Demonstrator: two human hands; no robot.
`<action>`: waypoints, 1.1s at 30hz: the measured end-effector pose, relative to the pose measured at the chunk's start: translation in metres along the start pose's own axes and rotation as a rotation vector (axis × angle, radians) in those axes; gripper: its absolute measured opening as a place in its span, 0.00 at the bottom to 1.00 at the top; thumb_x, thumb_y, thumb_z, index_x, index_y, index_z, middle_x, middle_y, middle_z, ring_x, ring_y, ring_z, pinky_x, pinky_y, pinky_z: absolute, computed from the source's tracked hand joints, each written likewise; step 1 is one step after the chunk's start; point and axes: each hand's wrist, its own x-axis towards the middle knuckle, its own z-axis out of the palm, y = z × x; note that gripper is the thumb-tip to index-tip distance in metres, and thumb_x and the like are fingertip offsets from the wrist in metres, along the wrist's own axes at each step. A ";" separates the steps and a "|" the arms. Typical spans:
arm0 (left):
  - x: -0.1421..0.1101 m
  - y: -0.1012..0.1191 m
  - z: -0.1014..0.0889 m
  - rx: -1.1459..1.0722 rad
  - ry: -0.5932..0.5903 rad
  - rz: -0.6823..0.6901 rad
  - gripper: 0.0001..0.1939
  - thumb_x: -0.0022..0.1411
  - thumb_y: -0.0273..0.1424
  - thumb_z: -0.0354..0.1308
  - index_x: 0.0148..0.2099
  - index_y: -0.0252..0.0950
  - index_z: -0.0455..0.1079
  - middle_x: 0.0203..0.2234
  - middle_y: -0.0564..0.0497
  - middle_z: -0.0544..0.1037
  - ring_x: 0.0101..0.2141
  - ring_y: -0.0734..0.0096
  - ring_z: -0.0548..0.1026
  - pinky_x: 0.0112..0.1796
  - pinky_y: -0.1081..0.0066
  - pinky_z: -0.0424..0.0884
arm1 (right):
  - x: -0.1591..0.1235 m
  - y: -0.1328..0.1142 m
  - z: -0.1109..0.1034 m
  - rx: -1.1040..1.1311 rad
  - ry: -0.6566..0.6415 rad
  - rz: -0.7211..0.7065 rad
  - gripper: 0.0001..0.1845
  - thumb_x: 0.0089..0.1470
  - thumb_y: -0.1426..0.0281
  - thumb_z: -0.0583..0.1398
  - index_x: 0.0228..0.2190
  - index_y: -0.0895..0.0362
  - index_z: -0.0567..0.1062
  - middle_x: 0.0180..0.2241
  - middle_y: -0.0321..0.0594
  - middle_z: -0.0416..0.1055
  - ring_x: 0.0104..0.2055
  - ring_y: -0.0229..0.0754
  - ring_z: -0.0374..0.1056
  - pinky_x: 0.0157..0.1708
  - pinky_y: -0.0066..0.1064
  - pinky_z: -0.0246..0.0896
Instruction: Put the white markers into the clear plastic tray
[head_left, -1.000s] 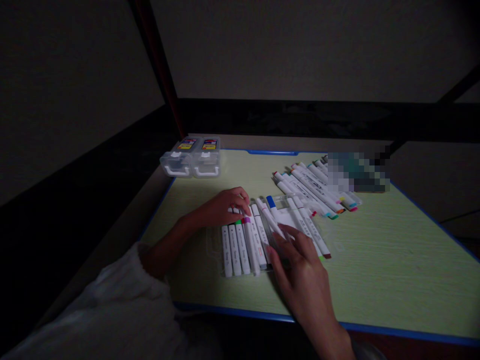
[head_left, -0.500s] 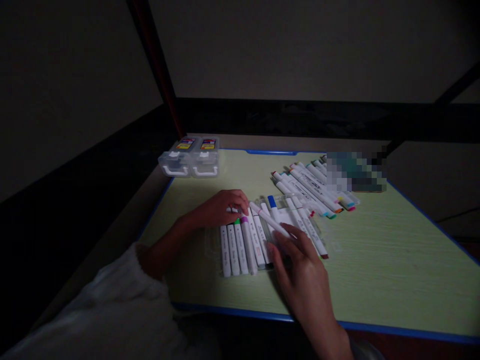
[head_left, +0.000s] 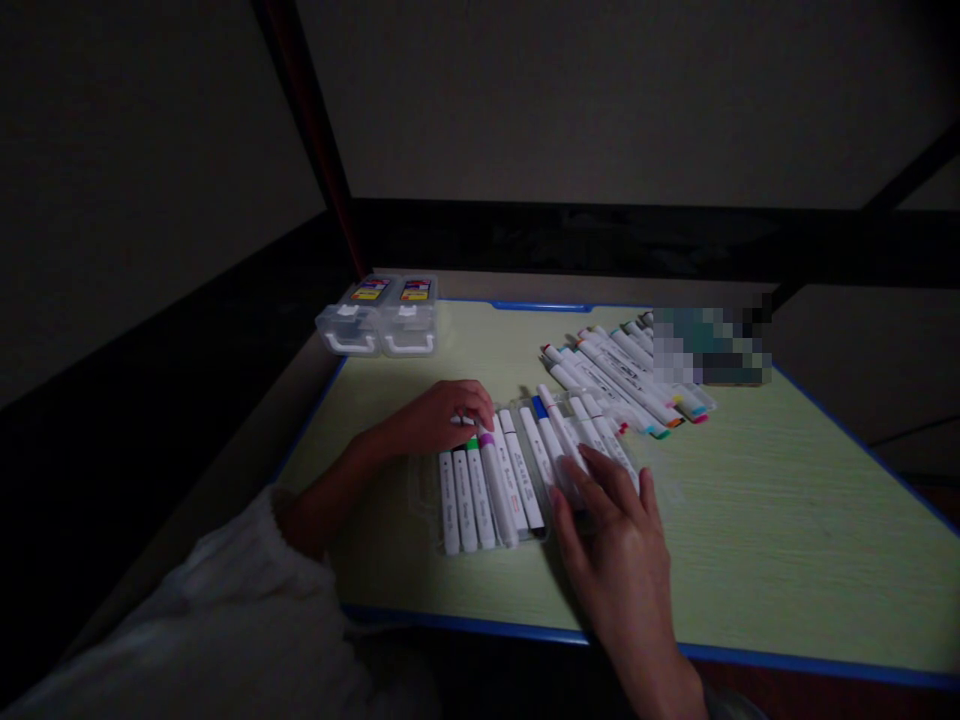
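My right hand (head_left: 619,540) holds a white marker with a pale pink band (head_left: 553,408) between thumb and fingers; its lower part is hidden by the fingers. It lies slanted just over a blue-banded marker (head_left: 541,408). My left hand (head_left: 454,412) is closed, fingertips curled on the upper end of a purple-banded marker (head_left: 496,485). Left of that one, several white markers lie side by side, including a green-banded marker (head_left: 480,495). Beneath them all is a clear plastic case (head_left: 429,500), its edges faint in the dim light. More white markers (head_left: 600,425) lie under and beyond my right hand.
A loose pile of white markers with coloured ends (head_left: 626,375) lies at the back right, beside a blurred dark object (head_left: 731,350). Two clear handled boxes (head_left: 409,328) stand at the back left. The pale green tabletop (head_left: 787,540) has a blue edge.
My right hand has swung the pale pink marker rightward, from across the row to a steeper slant beside the blue-banded one. My left hand has stayed nearly still.
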 end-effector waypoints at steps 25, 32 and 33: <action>0.001 0.001 0.010 0.228 0.173 -0.162 0.04 0.51 0.25 0.56 0.31 0.33 0.71 0.29 0.52 0.67 0.31 0.75 0.68 0.35 0.71 0.65 | -0.002 0.000 -0.002 0.086 0.020 -0.040 0.15 0.54 0.64 0.53 0.42 0.57 0.69 0.44 0.47 0.62 0.47 0.51 0.59 0.49 0.56 0.45; 0.000 0.000 0.010 0.247 0.122 -0.218 0.07 0.54 0.27 0.53 0.31 0.32 0.73 0.29 0.51 0.65 0.31 0.74 0.67 0.35 0.70 0.65 | -0.005 0.000 -0.004 0.237 -0.080 -0.181 0.13 0.52 0.64 0.58 0.39 0.56 0.72 0.29 0.39 0.63 0.33 0.42 0.60 0.32 0.35 0.57; 0.001 0.000 0.010 0.244 0.116 -0.218 0.07 0.54 0.27 0.53 0.31 0.32 0.73 0.29 0.51 0.65 0.31 0.73 0.67 0.35 0.70 0.64 | -0.004 0.000 -0.004 0.243 -0.097 -0.199 0.15 0.51 0.64 0.58 0.40 0.57 0.72 0.28 0.39 0.63 0.32 0.42 0.59 0.32 0.35 0.57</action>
